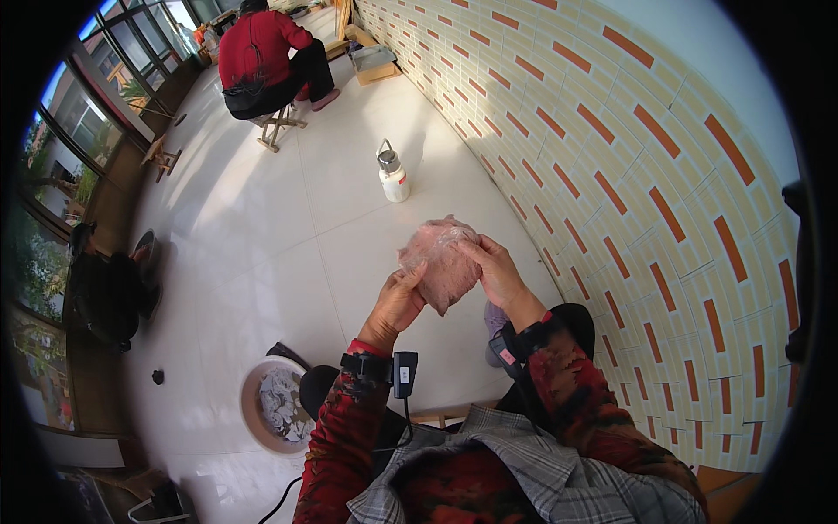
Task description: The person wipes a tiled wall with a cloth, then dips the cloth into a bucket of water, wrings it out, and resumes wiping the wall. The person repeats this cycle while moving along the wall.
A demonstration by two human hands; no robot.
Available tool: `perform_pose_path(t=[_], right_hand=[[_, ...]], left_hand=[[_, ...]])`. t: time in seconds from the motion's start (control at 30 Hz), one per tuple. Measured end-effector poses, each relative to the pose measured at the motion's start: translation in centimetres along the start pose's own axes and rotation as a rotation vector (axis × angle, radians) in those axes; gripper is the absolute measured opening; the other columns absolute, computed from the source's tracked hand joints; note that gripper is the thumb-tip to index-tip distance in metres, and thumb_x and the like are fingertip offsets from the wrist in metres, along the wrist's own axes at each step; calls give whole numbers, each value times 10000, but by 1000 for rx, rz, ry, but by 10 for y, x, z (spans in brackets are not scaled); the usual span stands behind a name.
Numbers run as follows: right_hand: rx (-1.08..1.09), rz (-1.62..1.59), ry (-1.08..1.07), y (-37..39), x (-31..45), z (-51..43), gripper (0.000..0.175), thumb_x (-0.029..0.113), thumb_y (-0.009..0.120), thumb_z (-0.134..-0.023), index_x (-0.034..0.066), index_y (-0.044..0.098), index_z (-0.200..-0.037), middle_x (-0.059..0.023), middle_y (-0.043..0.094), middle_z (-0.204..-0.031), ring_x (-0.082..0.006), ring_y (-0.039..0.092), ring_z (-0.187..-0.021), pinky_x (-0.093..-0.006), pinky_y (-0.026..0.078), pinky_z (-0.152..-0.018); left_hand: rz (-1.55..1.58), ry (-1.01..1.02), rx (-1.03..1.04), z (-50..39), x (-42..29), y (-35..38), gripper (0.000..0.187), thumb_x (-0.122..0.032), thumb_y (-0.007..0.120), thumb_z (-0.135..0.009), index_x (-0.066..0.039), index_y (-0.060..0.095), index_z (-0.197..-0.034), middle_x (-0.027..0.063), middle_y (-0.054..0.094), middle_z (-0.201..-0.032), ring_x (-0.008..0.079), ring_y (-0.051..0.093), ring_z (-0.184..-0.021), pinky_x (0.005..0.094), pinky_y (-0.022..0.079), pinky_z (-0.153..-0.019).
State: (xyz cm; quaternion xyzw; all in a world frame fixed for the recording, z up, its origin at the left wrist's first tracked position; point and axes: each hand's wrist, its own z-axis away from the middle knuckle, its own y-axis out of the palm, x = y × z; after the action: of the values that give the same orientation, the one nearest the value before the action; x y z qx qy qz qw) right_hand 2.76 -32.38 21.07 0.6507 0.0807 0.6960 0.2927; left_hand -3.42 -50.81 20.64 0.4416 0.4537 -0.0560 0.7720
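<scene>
Both my hands hold a clear plastic bag of pinkish material (448, 278) in front of me, above the pale tiled floor. My left hand (400, 298) grips its lower left side, the thumb lying on the plastic. At its upper right side, my right hand (494, 268) pinches the bag between thumb and fingers. Some fingers of both hands are hidden behind it. What the pinkish contents are, I cannot tell. Beyond the bag, a white bottle with a metal lid and loop handle (394, 180) stands upright on the floor.
A pinkish basin (252, 403) holding pale scraps stands by my left knee. A patterned tiled wall (589, 190) runs along the right. One person in red (255, 49) sits on a folding stool ahead; another in dark clothes (108, 295) is at the left by a bowl (145, 249).
</scene>
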Motion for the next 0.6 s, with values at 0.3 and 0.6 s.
perform_pose_path(t=[0.3, 0.6], right_hand=[[-254, 659, -97, -84, 12, 12, 404, 233, 776, -843, 13, 524, -1069, -49, 615, -866, -130, 586, -779, -263, 491, -732], [131, 1261, -465, -117, 50, 49, 499, 187, 800, -704, 89, 601, -1151, -165, 548, -1080, -346, 546, -1050, -418, 481, -909]], left_hand=[[-574, -91, -211, -31, 8, 27, 443, -141, 720, -866, 168, 569, -1146, 208, 669, -1080, 268, 690, -921, 362, 598, -723], [-1304, 40, -406, -42, -2, 99, 836, -273, 833, -761, 129, 367, -1327, 239, 631, -1131, 249, 650, -988, 334, 557, -832]])
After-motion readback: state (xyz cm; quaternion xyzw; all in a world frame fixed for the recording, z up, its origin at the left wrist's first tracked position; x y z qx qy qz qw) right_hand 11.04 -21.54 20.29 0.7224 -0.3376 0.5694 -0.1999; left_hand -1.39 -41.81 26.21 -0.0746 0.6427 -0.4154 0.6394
